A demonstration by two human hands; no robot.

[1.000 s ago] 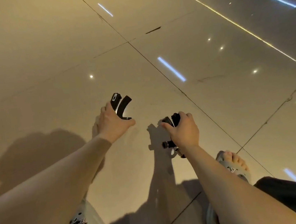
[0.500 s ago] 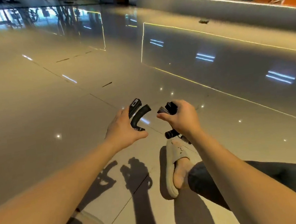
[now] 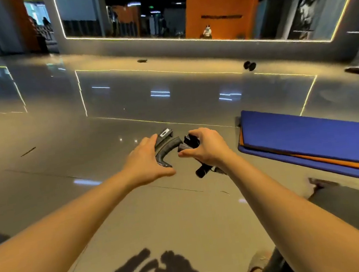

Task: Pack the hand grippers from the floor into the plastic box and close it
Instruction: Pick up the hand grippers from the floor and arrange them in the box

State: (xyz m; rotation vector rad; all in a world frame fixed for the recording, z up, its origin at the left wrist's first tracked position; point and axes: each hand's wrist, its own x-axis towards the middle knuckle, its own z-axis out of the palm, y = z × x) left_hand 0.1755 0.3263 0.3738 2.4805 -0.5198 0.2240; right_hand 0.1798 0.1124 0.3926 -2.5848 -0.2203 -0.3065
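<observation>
My left hand (image 3: 146, 161) holds a black hand gripper (image 3: 166, 145) with curved handles and a small white counter window on its top. My right hand (image 3: 205, 147) grips a second black hand gripper (image 3: 192, 143); its round knob end (image 3: 202, 171) sticks out below my wrist. Both are held in the air above the glossy floor, their tips almost touching. No plastic box is in view.
A blue mat over an orange one (image 3: 316, 140) lies on the floor at the right. A small black dumbbell-like object (image 3: 249, 65) and another dark item (image 3: 142, 61) lie far off near the lit wall base. My leg and a sandal (image 3: 258, 267) are at the lower right.
The view has swung up from the floor to the room and the mats have come into sight. Both hands kept their hand grippers and brought them closer together.
</observation>
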